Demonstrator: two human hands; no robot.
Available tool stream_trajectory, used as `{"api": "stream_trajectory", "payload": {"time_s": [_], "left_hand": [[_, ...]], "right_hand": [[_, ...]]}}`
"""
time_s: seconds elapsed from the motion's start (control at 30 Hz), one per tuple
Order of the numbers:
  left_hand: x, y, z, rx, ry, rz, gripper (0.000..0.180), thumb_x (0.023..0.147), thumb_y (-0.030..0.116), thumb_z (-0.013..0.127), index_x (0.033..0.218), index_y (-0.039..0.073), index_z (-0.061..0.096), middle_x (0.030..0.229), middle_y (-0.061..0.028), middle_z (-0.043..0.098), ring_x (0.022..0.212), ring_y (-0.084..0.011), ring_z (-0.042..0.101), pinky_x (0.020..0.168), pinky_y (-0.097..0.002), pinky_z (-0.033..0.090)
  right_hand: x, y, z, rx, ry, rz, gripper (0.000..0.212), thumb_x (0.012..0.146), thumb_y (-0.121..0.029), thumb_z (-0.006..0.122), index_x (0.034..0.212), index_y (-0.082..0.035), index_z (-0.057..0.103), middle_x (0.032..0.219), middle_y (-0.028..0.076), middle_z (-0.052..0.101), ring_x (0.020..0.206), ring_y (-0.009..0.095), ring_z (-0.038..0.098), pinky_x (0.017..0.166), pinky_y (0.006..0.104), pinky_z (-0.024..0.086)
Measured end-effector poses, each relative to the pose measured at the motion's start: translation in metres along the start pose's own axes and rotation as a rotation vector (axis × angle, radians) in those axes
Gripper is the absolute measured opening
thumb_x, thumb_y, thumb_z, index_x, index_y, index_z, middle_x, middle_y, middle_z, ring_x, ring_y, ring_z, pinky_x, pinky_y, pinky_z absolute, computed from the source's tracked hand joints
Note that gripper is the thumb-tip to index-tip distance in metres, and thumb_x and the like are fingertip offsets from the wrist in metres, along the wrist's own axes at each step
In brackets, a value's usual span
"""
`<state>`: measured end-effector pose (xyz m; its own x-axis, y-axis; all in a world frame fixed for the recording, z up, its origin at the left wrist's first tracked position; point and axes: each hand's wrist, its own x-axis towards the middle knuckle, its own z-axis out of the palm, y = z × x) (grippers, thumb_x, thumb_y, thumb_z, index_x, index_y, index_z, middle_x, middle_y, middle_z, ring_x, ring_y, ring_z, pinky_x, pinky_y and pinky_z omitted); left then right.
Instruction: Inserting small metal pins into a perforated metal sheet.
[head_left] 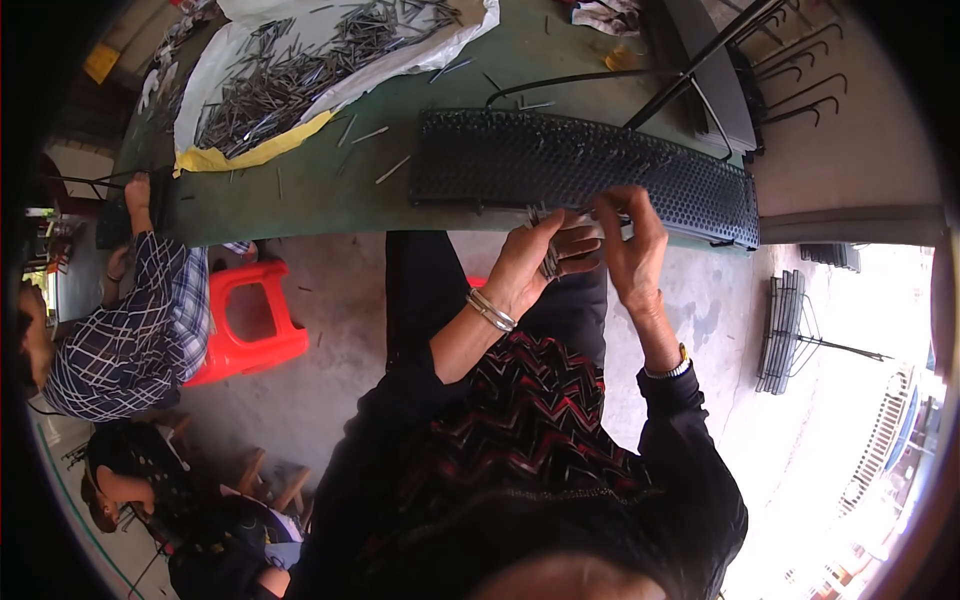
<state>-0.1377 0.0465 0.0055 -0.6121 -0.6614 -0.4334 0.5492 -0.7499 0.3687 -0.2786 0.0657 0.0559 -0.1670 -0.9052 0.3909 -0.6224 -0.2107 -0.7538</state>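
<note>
My left hand (522,265) is closed around a bunch of thin grey metal pins (549,262), whose ends stick out between the thumb and fingers. Just to its right, my right hand (634,248) is raised with thumb and fingers bent together in a pinch. Whatever lies between those fingertips is too small to make out. Both hands are at the near edge of a long black perforated rack (480,165), full of small round holes. The right fingertips overlap the rack's front edge; I cannot tell whether they touch it.
A white sack (215,105) with a heap of metal pins (290,85) lies on the green table (330,205), loose pins beside it. Black rods (665,95) rise behind the rack. A red stool (255,350) and seated people are at left; more racks (783,330) stand at right.
</note>
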Motion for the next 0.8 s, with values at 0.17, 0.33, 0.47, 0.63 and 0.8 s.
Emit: {"api": "stream_trajectory", "payload": {"time_s": [0.17, 0.33, 0.47, 0.63, 0.8], "left_hand": [[-0.002, 0.008, 0.011, 0.151, 0.063, 0.09, 0.034, 0.094, 0.03, 0.057, 0.111, 0.001, 0.061, 0.107, -0.0141, 0.067, 0.095, -0.0237, 0.067, 0.062, -0.0317, 0.056], [0.001, 0.005, 0.014, 0.378, 0.058, 0.179, 0.029, 0.094, 0.027, 0.058, 0.107, 0.002, 0.063, 0.1, -0.0121, 0.07, 0.09, -0.0209, 0.07, 0.047, -0.0228, 0.04], [-0.002, 0.003, 0.019, 0.372, 0.102, 0.141, 0.028, 0.094, 0.027, 0.057, 0.106, 0.002, 0.063, 0.1, -0.0116, 0.07, 0.089, -0.0188, 0.07, 0.046, -0.0216, 0.037], [-0.001, -0.003, 0.019, 0.283, 0.148, 0.098, 0.028, 0.094, 0.028, 0.059, 0.104, 0.003, 0.063, 0.097, -0.012, 0.071, 0.087, -0.0179, 0.07, 0.046, -0.0207, 0.037], [0.003, -0.003, 0.02, 0.258, 0.167, 0.078, 0.027, 0.093, 0.029, 0.061, 0.102, 0.004, 0.064, 0.093, -0.0123, 0.071, 0.079, -0.0165, 0.069, 0.045, -0.0199, 0.037]], "right_hand": [[0.014, 0.008, -0.003, 0.28, -0.04, 0.318, 0.008, 0.091, -0.006, 0.058, 0.094, 0.001, 0.056, 0.083, 0.006, 0.064, 0.077, 0.011, 0.061, 0.071, 0.0243, 0.049], [0.018, 0.018, -0.007, 0.362, -0.176, 0.385, 0.009, 0.091, -0.007, 0.059, 0.095, 0.001, 0.057, 0.082, 0.006, 0.063, 0.076, 0.011, 0.06, 0.069, 0.0244, 0.049], [0.02, 0.022, -0.012, 0.43, -0.17, 0.464, 0.009, 0.091, -0.007, 0.059, 0.096, 0.0, 0.057, 0.081, 0.006, 0.063, 0.074, 0.011, 0.061, 0.068, 0.0246, 0.049], [0.023, 0.024, -0.017, 0.396, -0.24, 0.471, 0.01, 0.09, -0.007, 0.059, 0.097, 0.001, 0.057, 0.08, 0.007, 0.064, 0.071, 0.013, 0.063, 0.066, 0.0255, 0.05], [0.03, 0.028, -0.022, 0.328, -0.272, 0.461, 0.009, 0.09, -0.005, 0.058, 0.095, 0.002, 0.056, 0.077, 0.008, 0.064, 0.069, 0.013, 0.063, 0.064, 0.0259, 0.051]]}}
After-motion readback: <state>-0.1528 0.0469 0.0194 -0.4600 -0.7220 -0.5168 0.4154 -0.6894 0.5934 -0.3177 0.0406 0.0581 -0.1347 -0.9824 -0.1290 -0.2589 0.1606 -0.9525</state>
